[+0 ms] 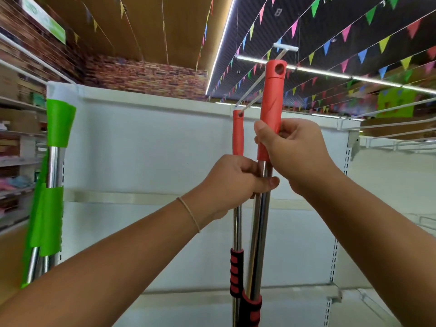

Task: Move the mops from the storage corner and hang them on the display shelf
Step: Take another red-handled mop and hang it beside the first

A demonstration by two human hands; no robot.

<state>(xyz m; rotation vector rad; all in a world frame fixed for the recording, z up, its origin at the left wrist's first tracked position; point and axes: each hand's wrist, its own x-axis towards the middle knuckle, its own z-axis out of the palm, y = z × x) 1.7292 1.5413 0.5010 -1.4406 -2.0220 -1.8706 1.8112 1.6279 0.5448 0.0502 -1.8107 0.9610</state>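
Standing at the far left are green-handled mops (55, 147), their chrome poles upright against the edge of the white display shelf (151, 142), well apart from the hands. Toward the middle, a red-handled mop (237, 135) hangs by the hole in its grip from a white hook (253, 90) that juts out from the top of the shelf, its pole dropping straight down past a red-and-black collar. The left hand (232, 182), a thin band at its wrist, has its fingers curled around the chrome pole of a second red-handled mop (271, 100); it seems to take in the hanging mop's pole too, though the fingers hide that. This second mop stands just right of the first, its hanging hole held up near the hook's white tip but not on it. The right hand (292, 149) clamps the lower part of its red grip, thumb in front and fingers wrapped behind. Farther right are wire shelves (389, 128), with coloured bunting (330, 41) strung overhead.
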